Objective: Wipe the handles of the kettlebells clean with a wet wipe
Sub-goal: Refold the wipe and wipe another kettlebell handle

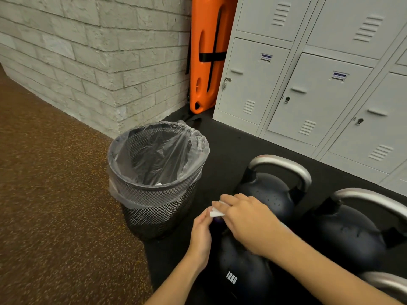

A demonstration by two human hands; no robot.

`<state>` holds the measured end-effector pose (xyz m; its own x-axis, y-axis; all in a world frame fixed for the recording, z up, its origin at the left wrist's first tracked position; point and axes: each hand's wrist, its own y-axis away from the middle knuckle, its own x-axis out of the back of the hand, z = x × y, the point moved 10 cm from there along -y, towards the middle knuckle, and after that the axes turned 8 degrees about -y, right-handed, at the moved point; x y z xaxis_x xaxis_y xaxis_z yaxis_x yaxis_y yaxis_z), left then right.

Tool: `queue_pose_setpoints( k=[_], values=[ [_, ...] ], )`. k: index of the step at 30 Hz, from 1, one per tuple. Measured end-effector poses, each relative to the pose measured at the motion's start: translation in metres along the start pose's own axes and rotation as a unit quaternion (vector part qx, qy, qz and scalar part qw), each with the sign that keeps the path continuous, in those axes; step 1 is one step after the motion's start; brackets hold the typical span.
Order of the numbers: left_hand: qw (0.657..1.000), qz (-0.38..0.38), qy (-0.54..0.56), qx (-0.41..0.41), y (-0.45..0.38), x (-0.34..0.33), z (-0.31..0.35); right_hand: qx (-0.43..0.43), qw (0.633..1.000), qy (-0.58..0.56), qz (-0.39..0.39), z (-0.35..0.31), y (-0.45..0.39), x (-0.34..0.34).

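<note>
Hands hide the 12KG kettlebell's (240, 269) handle.

A mesh bin (154, 194) with a plastic liner (158, 150) stands on the floor at the edge where the speckled flooring (55, 183) on the left meets the mat (231, 139) on the right. Behind the bin is the corner of a brick wall (99, 62). To the right of that corner a board (207, 56) leans upright, wedged between the wall and a bank of lockers (319, 84) that runs along the mat's far edge. On the mat, right of the bin, stand kettlebells: the nearest kettlebell (242, 278) closest to the camera, a second kettlebell (273, 190) behind it, and a third kettlebell (348, 230) to the right. The left hand (201, 234) and the right hand (246, 219) meet above the nearest kettlebell, both touching a wipe (217, 211) between them, just right of the bin.
</note>
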<state>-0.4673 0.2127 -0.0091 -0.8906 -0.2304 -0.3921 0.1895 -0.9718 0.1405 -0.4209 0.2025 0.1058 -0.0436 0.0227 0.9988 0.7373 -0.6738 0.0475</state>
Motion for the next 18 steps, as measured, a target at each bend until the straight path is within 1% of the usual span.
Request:
queue_pose_setpoints(
  k=[2,5,8,10,13,16,18],
  values=[
    [1.000,0.004,0.011,0.001,-0.002,0.001,-0.001,-0.007,0.996,-0.093,-0.013,0.018,0.008,0.009],
    [1.000,-0.004,0.010,0.002,-0.004,0.001,-0.003,-0.016,0.975,-0.213,-0.063,0.040,0.016,0.015],
    [1.000,-0.008,0.003,0.007,-0.003,0.000,-0.003,-0.010,0.952,-0.289,-0.105,0.039,0.005,0.014],
    [1.000,-0.004,-0.001,0.007,-0.003,0.001,-0.001,-0.006,0.947,-0.296,-0.122,0.032,-0.008,0.009],
    [1.000,-0.004,0.004,0.009,-0.003,0.001,0.000,-0.029,0.950,-0.272,-0.150,0.040,-0.016,0.003],
    [1.000,0.000,-0.003,0.002,-0.004,0.002,0.001,-0.053,0.943,-0.283,-0.168,0.051,-0.015,0.010],
    [1.000,-0.002,-0.001,0.001,-0.005,0.002,0.001,-0.052,0.943,-0.278,-0.175,0.049,-0.017,0.010]
  ],
)
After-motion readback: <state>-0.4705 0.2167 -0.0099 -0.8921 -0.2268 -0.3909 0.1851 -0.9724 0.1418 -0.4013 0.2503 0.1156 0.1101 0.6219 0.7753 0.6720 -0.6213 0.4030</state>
